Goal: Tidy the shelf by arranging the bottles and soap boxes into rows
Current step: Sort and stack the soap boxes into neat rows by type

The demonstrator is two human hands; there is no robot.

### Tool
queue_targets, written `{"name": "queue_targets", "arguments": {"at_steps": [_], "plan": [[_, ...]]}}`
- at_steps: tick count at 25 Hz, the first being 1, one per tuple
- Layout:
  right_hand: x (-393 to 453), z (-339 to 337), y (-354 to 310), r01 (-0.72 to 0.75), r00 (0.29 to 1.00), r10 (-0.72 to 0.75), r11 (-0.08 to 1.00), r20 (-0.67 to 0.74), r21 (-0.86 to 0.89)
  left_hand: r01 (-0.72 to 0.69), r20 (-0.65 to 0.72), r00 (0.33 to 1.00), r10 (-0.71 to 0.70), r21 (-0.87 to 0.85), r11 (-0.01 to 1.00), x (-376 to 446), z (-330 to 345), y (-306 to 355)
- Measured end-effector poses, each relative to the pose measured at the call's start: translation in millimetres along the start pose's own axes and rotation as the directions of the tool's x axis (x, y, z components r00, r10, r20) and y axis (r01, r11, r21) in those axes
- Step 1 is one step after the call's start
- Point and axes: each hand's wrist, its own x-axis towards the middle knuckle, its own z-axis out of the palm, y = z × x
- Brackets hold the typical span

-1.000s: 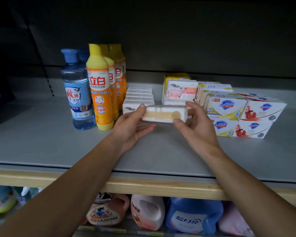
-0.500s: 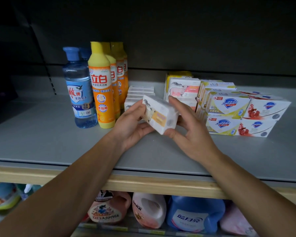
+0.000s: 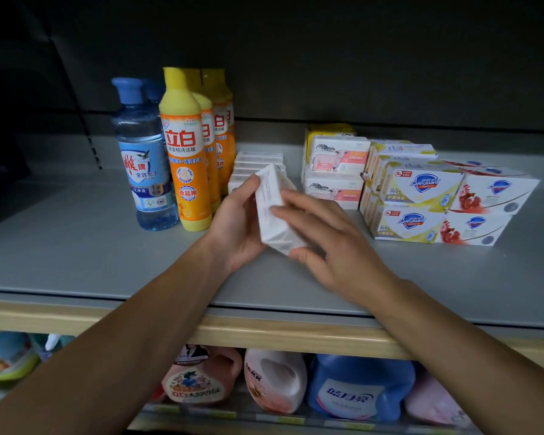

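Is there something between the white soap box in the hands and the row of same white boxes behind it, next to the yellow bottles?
Nothing visible blocks it. The white soap box, held by the left hand and right hand, is directly in front of the row of white boxes, between the yellow bottles and the sheep-print boxes.

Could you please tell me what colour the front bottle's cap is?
Yellow, on the orange-labelled bottle; head view.
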Motion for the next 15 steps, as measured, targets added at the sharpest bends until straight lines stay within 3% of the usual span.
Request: {"name": "queue_targets", "arguments": {"at_steps": [3, 6, 10, 12, 15], "plan": [[-3.2, -3.5, 4.9, -0.162, 0.987, 0.163, 0.976, 0.011, 0.143, -0.124, -0.044, 0.991, 0.127, 0.058, 0.991, -0.7, -1.0, -2.4], [-2.1, 2.0, 4.5, -0.261, 0.965, 0.260, 0.956, 0.025, 0.132, -0.158, -0.101, 0.980, 0.174, 0.147, 0.976, -0.5, -0.2, -6.4], [-3.6, 0.0, 17.3, -0.503, 0.823, 0.555, 0.811, -0.119, 0.300, -0.222, -0.028, 0.970, 0.242, 0.303, 0.927, -2.7, -1.8, -7.2], [-6.7, -2.8, 25.2, -0.577, 0.764, 0.643, 0.722, -0.061, 0.381, -0.291, 0.041, 0.944, 0.327, 0.570, 0.768, -3.7, -5.9, -9.1], [-11.3, -1.3, 31.7, -0.654, 0.740, 0.671, 0.698, 0.053, 0.292, -0.233, 0.043, 0.886, 0.461, 0.902, 0.364, -0.6, -13.2, -8.9]]}}
